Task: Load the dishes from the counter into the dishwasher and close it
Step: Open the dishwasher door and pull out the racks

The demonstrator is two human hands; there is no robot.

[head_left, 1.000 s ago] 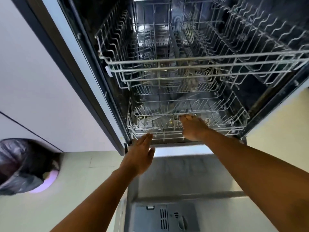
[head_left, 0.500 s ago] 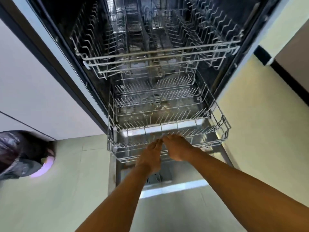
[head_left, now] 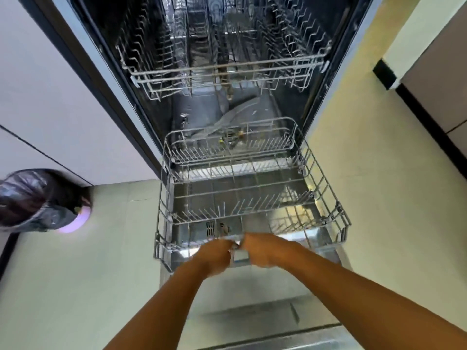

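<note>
The left grip and right grip curled side by side round the front rim of the grey wire lower rack, which stood out over the open door of the dishwasher. Pale floor tiles lay around, with a black-bagged bin to the left.

The lower rack sits out over the open door, free from above; only thin tines stand inside. Further in, the upper rack fills the dishwasher across, w/ a gap under it. At left the bin stands on the floor, apart from the rack.
</note>
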